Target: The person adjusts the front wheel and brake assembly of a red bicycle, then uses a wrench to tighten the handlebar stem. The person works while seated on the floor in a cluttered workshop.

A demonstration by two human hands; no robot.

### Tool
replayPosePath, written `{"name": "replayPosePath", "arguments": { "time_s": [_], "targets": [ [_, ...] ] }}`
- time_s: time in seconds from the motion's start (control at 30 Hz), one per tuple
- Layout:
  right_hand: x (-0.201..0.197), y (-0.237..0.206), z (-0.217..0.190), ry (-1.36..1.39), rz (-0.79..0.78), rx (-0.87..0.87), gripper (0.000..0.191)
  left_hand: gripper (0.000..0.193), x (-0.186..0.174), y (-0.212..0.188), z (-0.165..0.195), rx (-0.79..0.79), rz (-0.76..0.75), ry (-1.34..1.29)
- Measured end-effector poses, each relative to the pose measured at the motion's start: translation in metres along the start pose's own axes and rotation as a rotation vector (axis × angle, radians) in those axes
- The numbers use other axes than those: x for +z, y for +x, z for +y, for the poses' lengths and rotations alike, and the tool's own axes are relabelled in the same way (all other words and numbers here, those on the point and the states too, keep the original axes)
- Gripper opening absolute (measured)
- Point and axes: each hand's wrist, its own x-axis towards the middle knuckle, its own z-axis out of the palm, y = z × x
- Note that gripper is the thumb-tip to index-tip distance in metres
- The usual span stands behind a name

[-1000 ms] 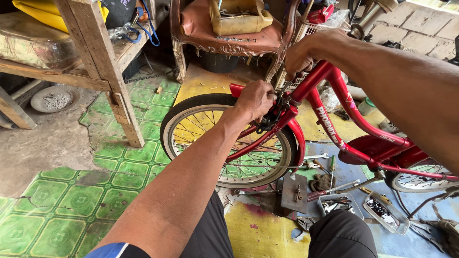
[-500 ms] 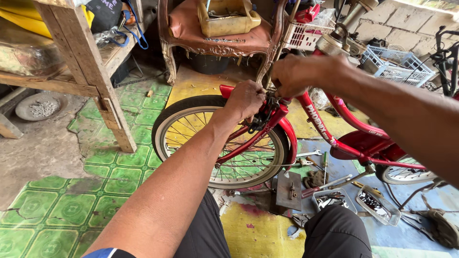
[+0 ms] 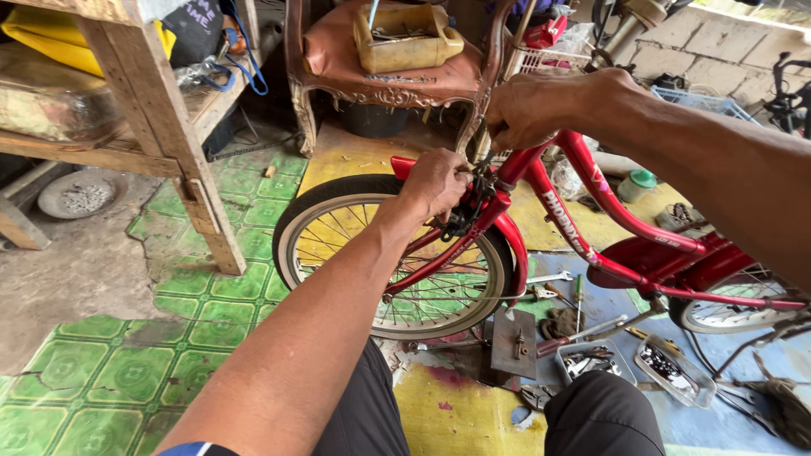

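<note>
A small red bicycle (image 3: pixel 583 228) stands in front of me, its front wheel (image 3: pixel 397 253) with black tyre and yellow rim toward the left. My left hand (image 3: pixel 435 181) is closed on the black brake part at the top of the red fork, above the wheel. My right hand (image 3: pixel 532 105) grips the head of the frame where the red tubes meet, fingers curled tightly around it. What is inside either fist is hidden by the fingers. My knees (image 3: pixel 600 414) show at the bottom edge.
A wooden bench leg (image 3: pixel 173 143) stands left of the wheel. An ornate chair (image 3: pixel 397 72) holding a yellowish container is behind the bicycle. Spanners, a metal block (image 3: pixel 515 342) and small trays of parts (image 3: pixel 591 363) lie on the floor under the frame. Green patterned tiles (image 3: pixel 110 371) cover the left floor.
Both hands have stayed on the front of the bicycle. The view has shifted so that the bicycle and hands sit a little lower and further right in the frame.
</note>
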Motion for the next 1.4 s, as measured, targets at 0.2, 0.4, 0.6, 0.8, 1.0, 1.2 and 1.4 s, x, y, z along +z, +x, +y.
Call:
{"name": "replayPosePath", "arguments": {
  "time_s": [0.2, 0.4, 0.6, 0.8, 1.0, 1.2, 1.4],
  "targets": [
    [0.009, 0.026, 0.006, 0.07, -0.074, -0.035, 0.035, 0.019, -0.002, -0.004, 0.003, -0.186, -0.038, -0.159],
    [0.014, 0.045, 0.009, 0.039, -0.123, -0.067, 0.037, 0.016, -0.002, -0.002, 0.004, -0.011, 0.072, 0.014],
    [0.012, 0.042, -0.002, 0.015, -0.131, -0.099, 0.034, 0.019, -0.006, -0.004, 0.006, -0.069, 0.018, -0.026],
    [0.018, 0.011, -0.026, -0.056, -0.139, -0.033, 0.025, 0.02, -0.012, -0.006, 0.015, -0.082, 0.018, -0.098],
    [0.013, -0.021, -0.043, 0.139, -0.094, 0.027, 0.018, 0.022, -0.018, -0.009, 0.023, -0.293, -0.092, -0.271],
    [0.005, -0.033, -0.043, 0.202, -0.056, 0.121, 0.015, 0.022, -0.011, -0.004, 0.014, -0.244, -0.092, -0.171],
    [-0.009, -0.01, -0.01, 0.053, -0.035, 0.049, 0.018, 0.02, -0.002, 0.001, 0.001, -0.177, -0.065, -0.129]
  ]
}}
